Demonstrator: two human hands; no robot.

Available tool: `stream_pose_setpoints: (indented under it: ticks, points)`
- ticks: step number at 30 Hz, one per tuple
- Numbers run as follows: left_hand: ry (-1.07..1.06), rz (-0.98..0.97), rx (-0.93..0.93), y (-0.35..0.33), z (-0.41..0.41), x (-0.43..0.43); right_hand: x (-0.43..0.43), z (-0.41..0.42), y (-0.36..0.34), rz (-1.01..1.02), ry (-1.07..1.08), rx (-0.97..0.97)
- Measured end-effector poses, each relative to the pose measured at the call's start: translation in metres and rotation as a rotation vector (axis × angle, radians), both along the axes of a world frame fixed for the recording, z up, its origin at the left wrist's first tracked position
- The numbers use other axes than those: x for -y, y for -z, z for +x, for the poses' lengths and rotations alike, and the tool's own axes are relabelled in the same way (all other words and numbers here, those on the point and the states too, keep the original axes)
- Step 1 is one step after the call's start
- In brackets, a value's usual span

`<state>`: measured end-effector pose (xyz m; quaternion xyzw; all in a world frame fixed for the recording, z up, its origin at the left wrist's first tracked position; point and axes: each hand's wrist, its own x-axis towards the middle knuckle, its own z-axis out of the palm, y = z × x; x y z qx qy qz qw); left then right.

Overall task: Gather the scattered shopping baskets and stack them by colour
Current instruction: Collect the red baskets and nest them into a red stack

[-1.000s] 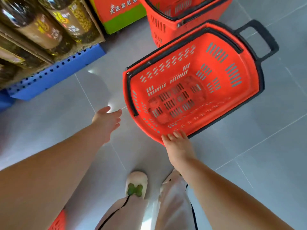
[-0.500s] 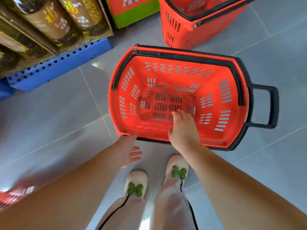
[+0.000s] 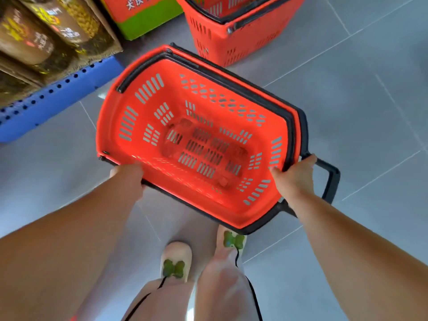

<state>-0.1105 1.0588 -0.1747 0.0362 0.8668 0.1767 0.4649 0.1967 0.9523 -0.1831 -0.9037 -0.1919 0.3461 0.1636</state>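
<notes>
A red slotted shopping basket (image 3: 231,93) with black rim and black pull handle hangs in front of me, mouth up, above the grey floor. My left hand (image 3: 128,176) grips its near rim at the left corner, fingers curled underneath. My right hand (image 3: 293,174) grips the rim at the right end, beside the black pull handle (image 3: 332,179). Farther off stands a stack of red baskets (image 3: 222,35) of the same kind, just beyond the held basket's far edge.
A blue perforated shelf base (image 3: 53,100) with boxed bottles (image 3: 46,35) runs along the left. A red and green carton (image 3: 143,17) stands at the back. My two feet in pale slippers (image 3: 177,258) are below the basket. Grey tiled floor (image 3: 370,100) stretches to the right.
My right hand has left the basket's inside and moved to its right end. My left hand has closed on the near rim. The basket has turned and sits closer to the red stack.
</notes>
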Motion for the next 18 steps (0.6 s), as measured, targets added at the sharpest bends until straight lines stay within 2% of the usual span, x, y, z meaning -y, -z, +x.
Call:
stream_pose_setpoints:
  ticks: [2, 5, 6, 9, 12, 16, 18]
  points:
    - [0.02, 0.071, 0.005, 0.004, 0.002, 0.001, 0.001, -0.006, 0.007, 0.05, 0.141, 0.004]
    - [-0.013, 0.123, 0.254, 0.009, 0.019, 0.015, -0.002, -0.015, 0.009, -0.011, 0.536, -0.137]
    - [-0.014, 0.132, 0.29, 0.008, 0.024, 0.019, -0.002, -0.014, 0.011, -0.046, 0.607, -0.214]
    - [0.016, 0.123, 0.308, 0.008, 0.026, 0.03, 0.005, -0.009, 0.01, -0.066, 0.603, -0.473]
    - [0.065, 0.088, 0.366, 0.002, 0.02, 0.029, 0.009, -0.009, 0.008, -0.003, 0.562, -0.52]
    - [-0.067, 0.192, 0.457, -0.021, 0.019, 0.01, 0.003, -0.016, -0.011, 0.122, 0.568, -0.609]
    - [-0.063, 0.219, 0.472, -0.042, 0.012, 0.001, 0.001, -0.022, -0.031, 0.145, 0.561, -0.664]
